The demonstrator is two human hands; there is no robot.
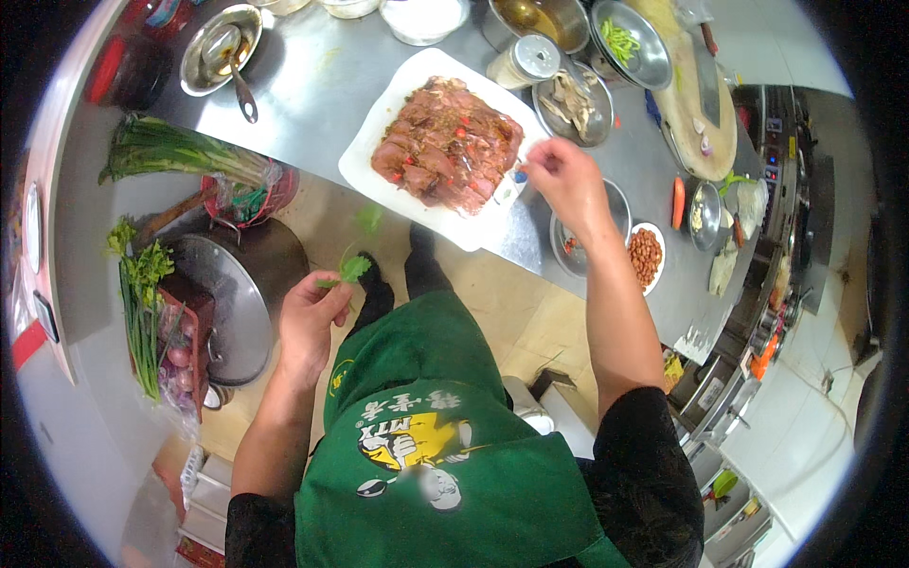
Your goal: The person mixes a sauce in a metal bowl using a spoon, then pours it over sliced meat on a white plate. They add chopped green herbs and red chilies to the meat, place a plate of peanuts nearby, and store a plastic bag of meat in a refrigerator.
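My left hand point(316, 309) pinches a sprig of green cilantro point(354, 268) between thumb and fingers, below the counter's near edge. A square white plate point(358, 153) bears sliced cooked meat point(451, 145) with brown sauce and red chili pieces. Over the plate's right corner is my right hand point(564, 177), its fingertips drawn together. A small blue thing point(521, 177) shows at those fingertips; whether they hold it or it lies on the plate I cannot tell.
The steel counter point(305, 92) carries a metal bowl with a ladle point(238, 78), a shaker jar point(532, 60), a bowl of mushroom slices point(572, 106), peanuts point(645, 257), a carrot point(678, 201) and a cutting board point(717, 142) with a cleaver. Leeks point(192, 153) and a large lidded pot point(227, 305) stand left.
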